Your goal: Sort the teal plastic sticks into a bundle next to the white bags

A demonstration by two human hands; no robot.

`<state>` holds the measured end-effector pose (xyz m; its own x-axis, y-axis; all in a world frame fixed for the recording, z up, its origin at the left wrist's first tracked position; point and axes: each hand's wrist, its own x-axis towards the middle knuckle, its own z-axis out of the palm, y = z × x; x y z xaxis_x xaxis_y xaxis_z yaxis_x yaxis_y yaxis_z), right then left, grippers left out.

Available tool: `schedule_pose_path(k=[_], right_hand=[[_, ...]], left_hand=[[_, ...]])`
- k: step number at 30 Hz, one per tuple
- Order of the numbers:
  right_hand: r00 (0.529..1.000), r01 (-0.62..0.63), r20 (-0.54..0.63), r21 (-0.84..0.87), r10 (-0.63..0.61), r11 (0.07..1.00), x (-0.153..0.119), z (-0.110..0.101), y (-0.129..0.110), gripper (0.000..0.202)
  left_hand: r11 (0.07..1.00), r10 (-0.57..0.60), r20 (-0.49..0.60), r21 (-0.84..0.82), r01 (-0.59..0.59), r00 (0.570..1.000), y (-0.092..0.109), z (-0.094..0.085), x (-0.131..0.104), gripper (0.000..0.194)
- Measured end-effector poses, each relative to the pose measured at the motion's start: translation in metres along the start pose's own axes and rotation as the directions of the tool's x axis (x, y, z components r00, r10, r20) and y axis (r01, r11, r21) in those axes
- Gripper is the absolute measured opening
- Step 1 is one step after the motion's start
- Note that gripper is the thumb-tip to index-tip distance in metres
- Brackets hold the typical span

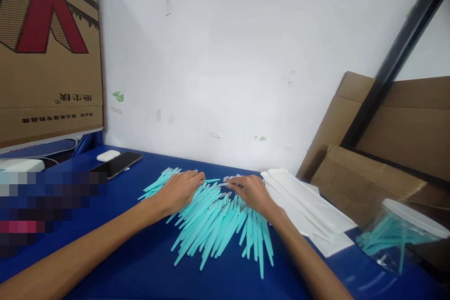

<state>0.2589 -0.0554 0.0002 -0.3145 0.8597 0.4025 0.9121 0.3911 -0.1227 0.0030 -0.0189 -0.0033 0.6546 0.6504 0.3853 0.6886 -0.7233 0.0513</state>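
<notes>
A wide pile of slim teal plastic sticks [207, 225] lies fanned out on the blue table, many with pale, see-through ends at the back. My left hand [183, 190] is closed over the pile's left part, and a teal stick [213, 180] juts rightward from its fingertips. Just across from it, my right hand [253, 192] pinches a thin whitish piece [224, 184], too small to name surely. The two hands' fingertips are a short gap apart. Most of the left fingers are hidden behind the back of that hand.
White flat packets [309, 211] lie right of my right forearm. A clear tub with a white lid [415, 218] holds more teal sticks. A phone [117, 165] and a white case [108, 155] sit at the back left. Cardboard [372, 173] leans at right; a large box [52, 79] stands left.
</notes>
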Motion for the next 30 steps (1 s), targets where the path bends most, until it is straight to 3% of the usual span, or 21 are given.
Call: schedule_pose_path(k=[8,13,21,30], right_hand=[[0.999,-0.036,-0.027,-0.033,0.035,0.999,0.0006,-0.0016,-0.0012,0.032],[0.998,0.053,-0.027,0.025,-0.053,0.998,-0.0001,0.0008,-0.0054,0.031],[0.996,0.013,-0.083,-0.068,-0.018,0.998,-0.0013,-0.0037,-0.0016,0.032],[0.986,0.119,-0.108,-0.051,-0.124,0.992,-0.0027,0.0043,-0.0058,0.028]], left_hand=[[1.000,0.020,0.005,0.004,-0.020,1.000,0.0009,-0.0005,-0.0006,0.033],[0.998,0.058,0.000,0.019,-0.058,0.998,0.0018,0.0013,-0.0009,0.033],[0.996,0.046,-0.100,0.081,-0.038,0.994,-0.0023,0.0018,0.0007,0.034],[0.991,0.095,-0.071,0.100,-0.088,0.993,-0.0010,0.0057,-0.0008,0.032]])
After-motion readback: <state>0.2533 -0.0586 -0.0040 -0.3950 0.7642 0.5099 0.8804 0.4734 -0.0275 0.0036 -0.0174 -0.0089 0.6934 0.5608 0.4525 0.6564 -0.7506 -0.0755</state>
